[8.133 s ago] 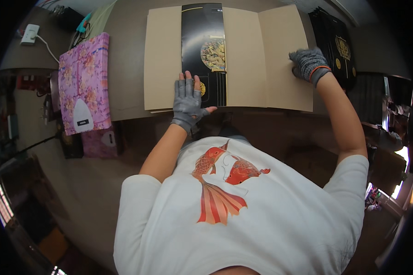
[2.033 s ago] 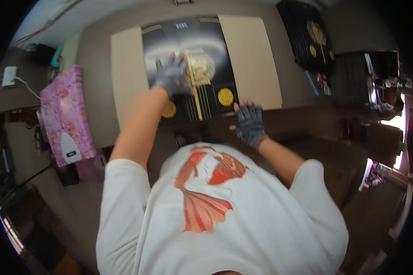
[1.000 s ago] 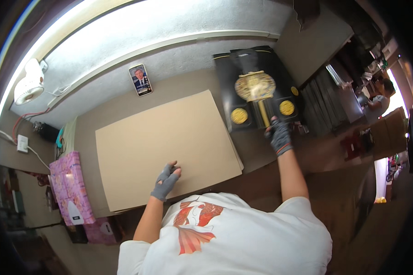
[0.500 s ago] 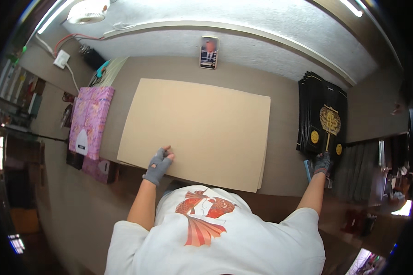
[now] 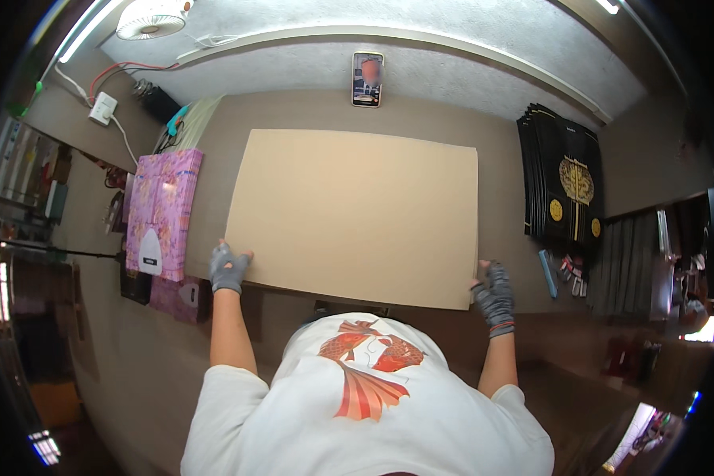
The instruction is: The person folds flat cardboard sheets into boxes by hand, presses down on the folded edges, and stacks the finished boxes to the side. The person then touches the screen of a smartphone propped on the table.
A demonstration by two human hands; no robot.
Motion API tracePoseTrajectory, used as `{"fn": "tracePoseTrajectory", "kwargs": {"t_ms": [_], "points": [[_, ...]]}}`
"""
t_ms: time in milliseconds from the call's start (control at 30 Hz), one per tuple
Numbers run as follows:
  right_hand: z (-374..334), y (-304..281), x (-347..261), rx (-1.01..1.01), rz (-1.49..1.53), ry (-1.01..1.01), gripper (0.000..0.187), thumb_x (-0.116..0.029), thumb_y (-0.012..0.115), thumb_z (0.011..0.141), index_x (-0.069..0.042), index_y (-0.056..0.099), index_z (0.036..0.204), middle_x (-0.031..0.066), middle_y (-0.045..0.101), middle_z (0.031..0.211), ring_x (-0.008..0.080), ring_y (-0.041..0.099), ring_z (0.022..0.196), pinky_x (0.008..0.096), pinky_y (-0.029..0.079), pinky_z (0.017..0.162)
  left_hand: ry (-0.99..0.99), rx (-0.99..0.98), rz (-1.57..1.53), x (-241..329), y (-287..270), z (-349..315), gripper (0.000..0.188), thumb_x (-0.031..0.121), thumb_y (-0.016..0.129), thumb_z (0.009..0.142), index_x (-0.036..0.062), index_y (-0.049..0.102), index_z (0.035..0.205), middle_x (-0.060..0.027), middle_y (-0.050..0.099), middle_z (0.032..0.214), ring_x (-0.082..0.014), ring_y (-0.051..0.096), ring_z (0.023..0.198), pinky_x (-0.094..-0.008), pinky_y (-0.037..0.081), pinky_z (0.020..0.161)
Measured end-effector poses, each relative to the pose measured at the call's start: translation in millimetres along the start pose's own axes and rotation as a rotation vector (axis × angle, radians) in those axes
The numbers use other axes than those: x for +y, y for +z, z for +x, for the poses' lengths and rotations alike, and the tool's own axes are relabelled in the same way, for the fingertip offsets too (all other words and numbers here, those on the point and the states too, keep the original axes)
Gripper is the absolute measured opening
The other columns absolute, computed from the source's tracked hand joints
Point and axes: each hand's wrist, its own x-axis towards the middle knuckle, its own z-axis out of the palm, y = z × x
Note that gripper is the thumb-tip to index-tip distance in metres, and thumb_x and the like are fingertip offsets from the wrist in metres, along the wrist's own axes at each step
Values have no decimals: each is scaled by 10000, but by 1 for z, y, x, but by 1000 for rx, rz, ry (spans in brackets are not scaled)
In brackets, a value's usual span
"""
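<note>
Cardboard (image 5: 353, 218) — edge alignment, probably

Lying flat, centred on table (image 5: 501, 166). Note left hand (image 5: 229, 267) at near-left corner, thumb parted from fingers; right hand (image 5: 496, 293) at near-right corner, fingers loosely bent. Cannot tell whether pinching or merely touching. Best to press evenly from both sides, avoiding buckled edges.

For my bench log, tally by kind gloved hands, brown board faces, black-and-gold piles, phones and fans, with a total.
Hands, left hand and right hand: 2
Brown board face: 1
Black-and-gold pile: 1
Phone: 1
Fan: 1
Total: 6
</note>
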Motion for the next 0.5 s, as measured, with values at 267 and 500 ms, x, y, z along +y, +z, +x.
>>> {"fn": "tracePoseTrajectory", "kwargs": {"t_ms": [267, 500], "points": [[-27, 19, -77, -309, -364, 133, 933, -419, 892, 631, -110, 501, 1420, 296, 198, 1575, 440, 244, 1452, 450, 307, 1169, 213, 7, -137, -15, -20, 4, 718, 397, 752, 761, -48, 546, 1285, -244, 585, 1272, -376, 561, 1192, -428, 466, 994], [-25, 14, -81, -407, -588, -77, 561, -326, 745, 819, -154, 581, 1327, 251, 445, 1424, 428, 410, 1339, 455, 368, 1119, 318, -144, -394, -50, -22, 29, 603, 350, 735, 804, -41, 590, 1241, -218, 625, 1150, -345, 593, 1101, -410, 480, 948]]}}
